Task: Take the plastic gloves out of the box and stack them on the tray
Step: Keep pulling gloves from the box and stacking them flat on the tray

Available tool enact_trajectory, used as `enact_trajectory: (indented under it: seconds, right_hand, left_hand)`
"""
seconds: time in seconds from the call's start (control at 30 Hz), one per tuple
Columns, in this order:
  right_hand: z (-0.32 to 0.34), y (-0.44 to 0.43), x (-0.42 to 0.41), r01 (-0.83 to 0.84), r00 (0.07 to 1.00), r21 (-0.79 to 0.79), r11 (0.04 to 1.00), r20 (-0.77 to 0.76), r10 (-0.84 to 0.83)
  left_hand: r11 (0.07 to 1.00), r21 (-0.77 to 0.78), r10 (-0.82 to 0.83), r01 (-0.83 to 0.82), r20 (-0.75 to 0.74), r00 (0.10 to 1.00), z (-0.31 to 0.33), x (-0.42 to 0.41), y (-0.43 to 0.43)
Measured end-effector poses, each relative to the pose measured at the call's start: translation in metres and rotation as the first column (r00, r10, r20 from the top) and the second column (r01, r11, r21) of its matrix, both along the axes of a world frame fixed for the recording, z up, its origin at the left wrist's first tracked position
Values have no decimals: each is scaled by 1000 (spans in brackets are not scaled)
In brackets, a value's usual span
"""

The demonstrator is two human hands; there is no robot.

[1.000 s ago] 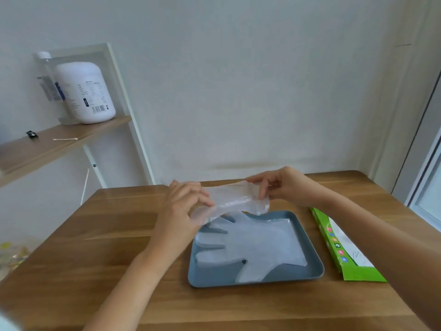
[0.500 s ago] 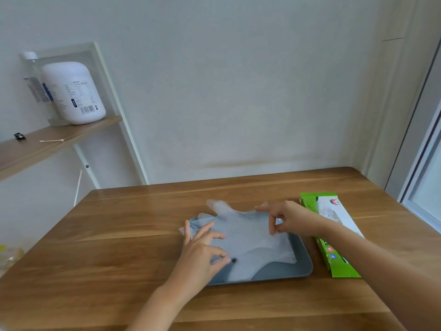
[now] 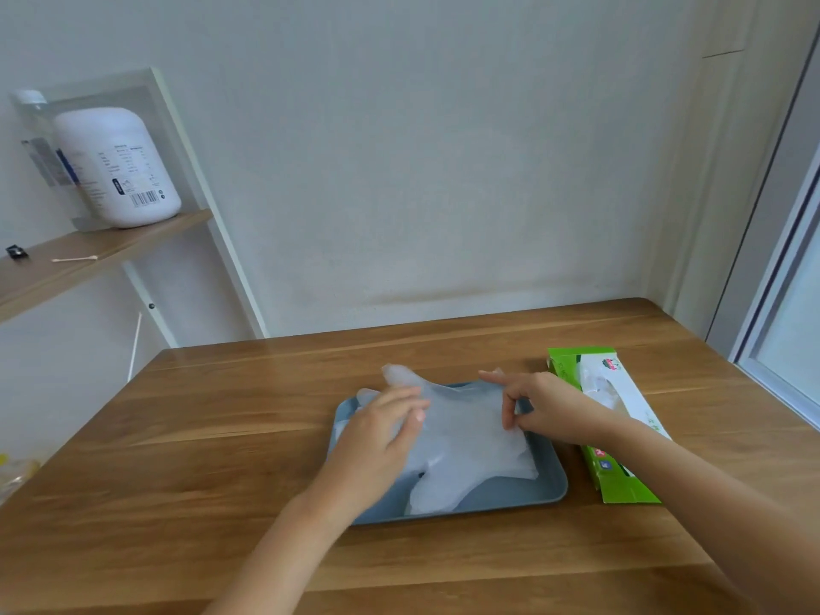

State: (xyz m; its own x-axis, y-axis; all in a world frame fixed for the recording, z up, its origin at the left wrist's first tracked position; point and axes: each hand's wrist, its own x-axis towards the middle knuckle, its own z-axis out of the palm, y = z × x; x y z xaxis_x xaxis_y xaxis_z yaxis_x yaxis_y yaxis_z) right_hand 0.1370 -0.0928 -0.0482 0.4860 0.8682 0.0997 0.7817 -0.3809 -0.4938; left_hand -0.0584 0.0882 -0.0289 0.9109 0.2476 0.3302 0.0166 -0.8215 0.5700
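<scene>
Clear plastic gloves lie stacked flat on the blue-grey tray in the middle of the wooden table. The top glove's fingers stick out past the tray's far left corner. My left hand rests on the left part of the top glove with fingers fairly straight. My right hand pinches the glove's right edge between thumb and fingers, with the index finger stretched out. The green glove box lies right of the tray, and another clear glove pokes out of its opening.
A wooden shelf at the left carries a white jug, a cotton swab and a small black item. A window frame runs along the right side. The wall stands close behind the table.
The glove that both hands held stretched above the tray a second ago now lies spread on the stack. My left hand slid up and right over it, fingers drawn together.
</scene>
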Motion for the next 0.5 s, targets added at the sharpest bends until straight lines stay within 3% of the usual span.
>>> enact_trajectory:
  seconds: [0.2, 0.5]
  right_hand:
    - [5, -5, -12, -54, 999, -77, 996, 1, 55]
    - [6, -7, -9, -67, 998, -157, 985, -8, 66]
  left_hand:
    - [990, 68, -96, 122, -305, 948, -34, 33, -11]
    - [967, 209, -48, 145, -410, 911, -46, 40, 0]
